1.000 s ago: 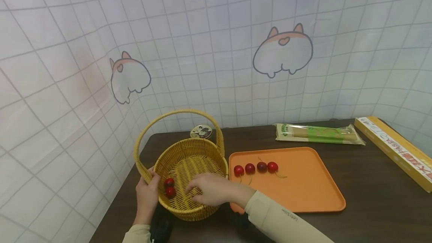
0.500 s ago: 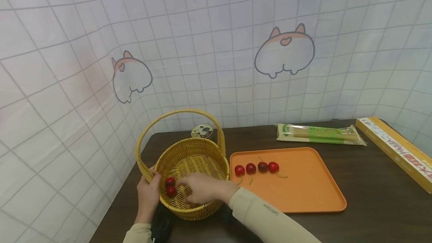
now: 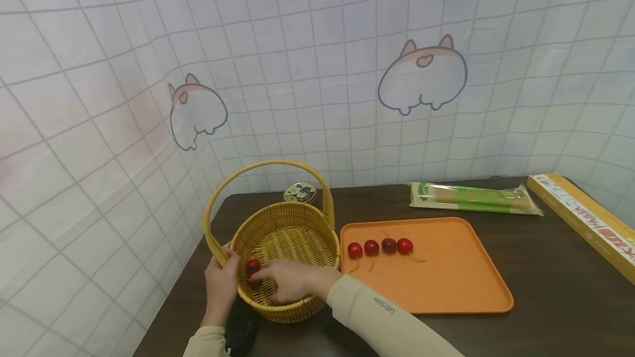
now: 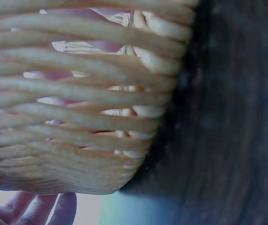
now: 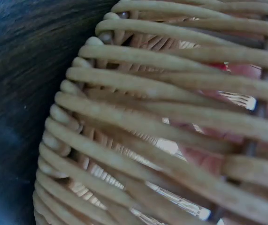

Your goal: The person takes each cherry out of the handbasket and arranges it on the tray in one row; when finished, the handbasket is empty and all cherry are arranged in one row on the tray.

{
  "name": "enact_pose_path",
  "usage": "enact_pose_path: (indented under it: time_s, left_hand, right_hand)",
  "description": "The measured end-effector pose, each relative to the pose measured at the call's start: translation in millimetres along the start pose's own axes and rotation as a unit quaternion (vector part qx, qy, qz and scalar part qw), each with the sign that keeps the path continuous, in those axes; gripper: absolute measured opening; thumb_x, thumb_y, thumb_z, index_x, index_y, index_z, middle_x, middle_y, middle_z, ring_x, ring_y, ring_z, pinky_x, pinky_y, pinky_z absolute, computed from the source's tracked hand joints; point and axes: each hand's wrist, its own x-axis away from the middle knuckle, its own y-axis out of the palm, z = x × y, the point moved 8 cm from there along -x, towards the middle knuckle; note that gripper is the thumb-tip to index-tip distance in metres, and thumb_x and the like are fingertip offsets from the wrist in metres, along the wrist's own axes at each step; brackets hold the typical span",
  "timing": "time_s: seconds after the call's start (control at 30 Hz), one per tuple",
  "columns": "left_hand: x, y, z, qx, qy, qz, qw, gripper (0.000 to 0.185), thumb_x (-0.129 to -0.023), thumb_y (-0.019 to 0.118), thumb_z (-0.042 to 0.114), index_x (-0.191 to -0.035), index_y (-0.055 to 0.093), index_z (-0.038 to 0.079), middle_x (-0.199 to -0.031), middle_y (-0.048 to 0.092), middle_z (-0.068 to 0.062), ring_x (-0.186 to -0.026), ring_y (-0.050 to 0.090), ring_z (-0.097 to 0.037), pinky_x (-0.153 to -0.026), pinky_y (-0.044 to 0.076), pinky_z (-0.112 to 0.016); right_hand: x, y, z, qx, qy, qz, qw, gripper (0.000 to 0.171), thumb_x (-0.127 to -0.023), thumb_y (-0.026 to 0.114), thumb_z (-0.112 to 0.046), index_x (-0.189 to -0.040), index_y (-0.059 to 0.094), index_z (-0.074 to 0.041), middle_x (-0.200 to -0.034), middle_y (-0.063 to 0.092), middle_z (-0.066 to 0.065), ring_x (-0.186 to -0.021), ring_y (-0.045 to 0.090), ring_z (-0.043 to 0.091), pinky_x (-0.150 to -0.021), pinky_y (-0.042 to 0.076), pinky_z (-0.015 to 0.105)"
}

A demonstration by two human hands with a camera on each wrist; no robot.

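Down inside the wicker basket, the right hand curls its fingertips onto the two cherries lying against the left wall, seemingly pinching one, though the grip is partly hidden. Meanwhile the left hand clasps the basket's rim. Four cherries already sit in a row on the orange tray beside it on the counter; two look left to move.
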Motion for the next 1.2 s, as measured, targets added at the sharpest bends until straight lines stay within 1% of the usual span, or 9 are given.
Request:
enact_pose_path:
  time_s: [0.13, 0.27, 0.4, 0.57, 0.63, 0.8, 0.9, 1.03, 1.2]
  left_hand:
    - [0.5, 0.8, 0.2, 0.002, -0.004, -0.004, 1.0, 0.039, -0.1, 0.048, 0.025, -0.13, 0.059, 0.004, -0.122, 0.062, -0.021, -0.099, 0.058, -0.029, -0.072, 0.047, -0.02]
    - [0.6, 0.2, -0.3, 0.006, -0.005, 0.0, 1.0, 0.038, -0.099, 0.048, 0.023, -0.129, 0.059, 0.003, -0.123, 0.062, -0.021, -0.1, 0.059, -0.03, -0.072, 0.048, -0.021]
    - [0.2, 0.2, -1.4, 0.012, -0.005, 0.002, 0.9999, 0.038, -0.099, 0.048, 0.024, -0.128, 0.06, 0.002, -0.125, 0.061, -0.022, -0.102, 0.059, -0.031, -0.071, 0.047, -0.018]
    - [-0.1, 0.5, -2.4, 0.015, -0.004, 0.0, 0.9999, 0.039, -0.1, 0.048, 0.025, -0.13, 0.059, 0.003, -0.123, 0.062, -0.022, -0.101, 0.059, -0.031, -0.07, 0.046, -0.017]
    - [-0.4, 0.5, -2.7, 0.012, -0.003, 0.003, 0.9999, 0.038, -0.1, 0.049, 0.025, -0.129, 0.06, 0.003, -0.121, 0.063, -0.022, -0.099, 0.059, -0.03, -0.07, 0.047, -0.018]
    - [-0.8, 0.5, -2.0, 0.001, 0.001, 0.011, 0.9999, 0.039, -0.1, 0.048, 0.026, -0.128, 0.061, 0.002, -0.12, 0.064, -0.021, -0.096, 0.058, -0.027, -0.071, 0.046, -0.019]
    - [-0.3, 0.0, -0.9, -0.002, 0.005, 0.012, 0.9999, 0.04, -0.1, 0.048, 0.026, -0.129, 0.06, 0.002, -0.12, 0.064, -0.022, -0.095, 0.057, -0.027, -0.071, 0.045, -0.018]
    - [-0.2, -0.3, -0.5, 0.0, 0.007, 0.009, 0.9999, 0.04, -0.099, 0.048, 0.024, -0.13, 0.059, 0.001, -0.122, 0.063, -0.023, -0.097, 0.057, -0.027, -0.071, 0.045, -0.017]
    - [-1.3, -0.1, -0.9, -0.002, 0.007, 0.01, 0.9999, 0.04, -0.099, 0.048, 0.023, -0.13, 0.059, 0.0, -0.121, 0.063, -0.024, -0.095, 0.058, -0.027, -0.07, 0.046, -0.018]
  right_hand:
    - [0, 2, 0, 0.004, 0.004, -0.004, 1.0, 0.059, -0.084, 0.071, -0.014, -0.14, 0.054, -0.017, -0.137, 0.054, 0.0, -0.124, 0.049, 0.012, -0.102, 0.039, 0.026]
    - [-3, 4, 3, 0.001, 0.03, -0.006, 1.0, 0.063, -0.085, 0.071, -0.017, -0.143, 0.049, -0.016, -0.141, 0.052, 0.002, -0.129, 0.047, 0.015, -0.104, 0.038, 0.028]
    - [-5, 8, 6, -0.001, 0.05, -0.014, 0.999, 0.064, -0.085, 0.071, -0.02, -0.145, 0.048, -0.018, -0.144, 0.049, 0.002, -0.134, 0.043, 0.017, -0.106, 0.037, 0.031]
    - [-7, 7, 5, 0.002, 0.021, -0.004, 1.0, 0.048, -0.084, 0.072, -0.018, -0.132, 0.062, -0.019, -0.13, 0.059, -0.003, -0.121, 0.051, 0.012, -0.098, 0.041, 0.026]
    - [-7, 5, 2, 0.01, -0.002, 0.006, 1.0, 0.041, -0.084, 0.073, -0.017, -0.125, 0.066, -0.017, -0.12, 0.063, -0.004, -0.109, 0.054, 0.008, -0.092, 0.043, 0.021]
    - [-6, 2, -4, 0.013, -0.031, 0.013, 0.999, 0.032, -0.083, 0.074, -0.016, -0.115, 0.071, -0.014, -0.108, 0.067, -0.007, -0.097, 0.057, 0.002, -0.085, 0.043, 0.015]
    - [-6, 2, -6, 0.009, -0.034, 0.01, 0.999, 0.03, -0.083, 0.075, -0.015, -0.113, 0.072, -0.015, -0.105, 0.069, -0.01, -0.094, 0.058, -0.001, -0.083, 0.043, 0.014]
    - [-5, 2, -5, -0.022, -0.026, 0.005, 0.999, 0.033, -0.082, 0.075, -0.013, -0.115, 0.072, -0.015, -0.104, 0.069, -0.009, -0.088, 0.058, -0.001, -0.078, 0.044, 0.014]
    - [-4, -1, -2, -0.028, -0.026, 0.022, 0.999, 0.031, -0.083, 0.074, -0.013, -0.115, 0.071, -0.013, -0.099, 0.067, -0.008, -0.085, 0.055, 0.0, -0.073, 0.043, 0.014]
